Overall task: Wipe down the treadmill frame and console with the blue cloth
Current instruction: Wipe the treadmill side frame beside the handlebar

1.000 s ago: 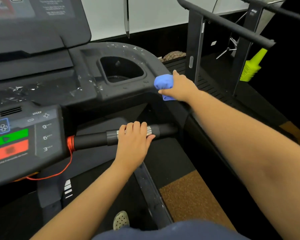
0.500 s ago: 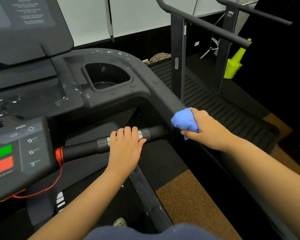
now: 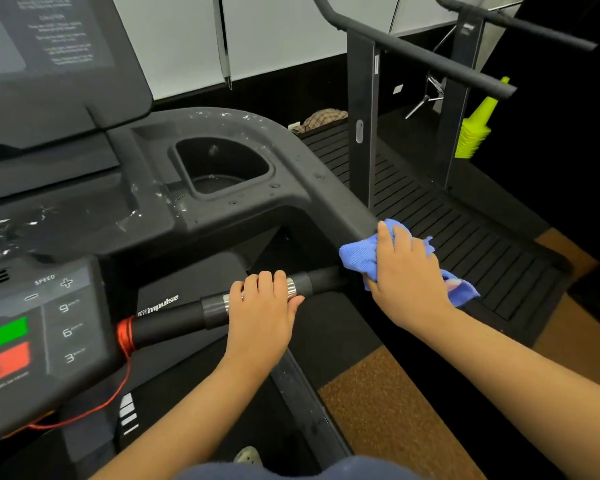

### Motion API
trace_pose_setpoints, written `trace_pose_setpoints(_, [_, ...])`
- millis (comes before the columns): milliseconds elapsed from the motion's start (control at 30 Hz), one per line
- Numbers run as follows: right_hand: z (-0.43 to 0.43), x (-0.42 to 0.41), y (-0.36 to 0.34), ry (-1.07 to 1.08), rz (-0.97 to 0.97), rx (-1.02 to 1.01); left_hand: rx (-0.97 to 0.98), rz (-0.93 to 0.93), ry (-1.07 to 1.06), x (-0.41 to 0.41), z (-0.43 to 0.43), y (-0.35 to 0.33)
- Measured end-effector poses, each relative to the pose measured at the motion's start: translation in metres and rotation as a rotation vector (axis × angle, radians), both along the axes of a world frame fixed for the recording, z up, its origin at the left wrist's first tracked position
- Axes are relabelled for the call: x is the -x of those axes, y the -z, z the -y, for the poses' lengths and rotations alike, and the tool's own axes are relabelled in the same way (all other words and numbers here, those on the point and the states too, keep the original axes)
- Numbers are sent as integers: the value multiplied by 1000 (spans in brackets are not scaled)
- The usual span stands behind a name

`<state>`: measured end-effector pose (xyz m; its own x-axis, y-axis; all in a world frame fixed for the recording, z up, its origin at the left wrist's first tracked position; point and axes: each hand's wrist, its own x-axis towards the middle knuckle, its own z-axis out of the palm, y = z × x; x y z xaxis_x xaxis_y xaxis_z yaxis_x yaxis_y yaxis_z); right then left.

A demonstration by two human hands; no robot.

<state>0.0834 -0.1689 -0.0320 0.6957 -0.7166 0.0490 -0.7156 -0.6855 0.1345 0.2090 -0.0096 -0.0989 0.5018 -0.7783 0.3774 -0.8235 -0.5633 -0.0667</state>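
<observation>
I can't read the small white words on the dark screen point(image 3: 59, 39) at the upper left; they are too blurry, and the top edge cuts the screen off. The left edge cuts the button panel point(image 3: 39, 337), so I see only part of the green and red buttons. My right hand point(image 3: 407, 275) covers the middle of the blue cloth point(image 3: 357, 256). My left hand point(image 3: 260, 308) hides part of the handlebar point(image 3: 174, 318). Only a bit of a shoe point(image 3: 248, 456) shows at the bottom.
</observation>
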Motion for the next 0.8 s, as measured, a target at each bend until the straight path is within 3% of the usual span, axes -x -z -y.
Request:
trace_pose_setpoints(167, [13,-47,8,-126,-89,179,4,0,2,-1,-1,1])
trace_pose_setpoints(400, [37,-132,3,-234,-134,196,-1,-18,32,-4,-5,3])
trace_pose_setpoints(633, [80,-164,-10,-389,-58,-163,-14,-3,65,-6,-5,5])
trace_pose_setpoints(800, [92,-176,-30,-152,81,-485,-35,40,115,-11,-6,6])
